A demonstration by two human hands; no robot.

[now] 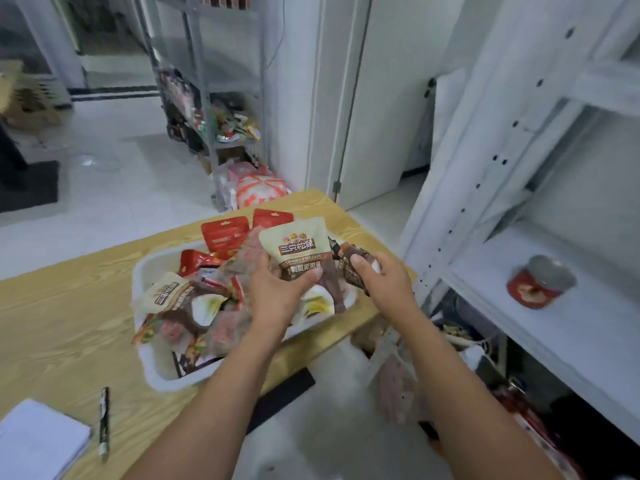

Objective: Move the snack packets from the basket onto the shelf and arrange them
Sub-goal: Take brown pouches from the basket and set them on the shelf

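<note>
Cream snack pouch (294,247): pinched at its lower edge by the left hand (277,292), upright, just above the white basket (162,374) of mixed packets under the palm. Right hand (384,285), just beside, grips a dark brown packet (353,265). White shelf (588,327) lies right of that hand and bears a red tin (540,282). Judgement: carry both across, set them upright with labels outward, clear of the tin.

We see pale, grained wood on the table (69,306) at lower left, holding a matt white plastic basket (162,375) of glossy film packets (294,244). At right the shelf (502,150) looks like smooth white-painted metal, and the can (540,282) has a dull metal lid.
</note>
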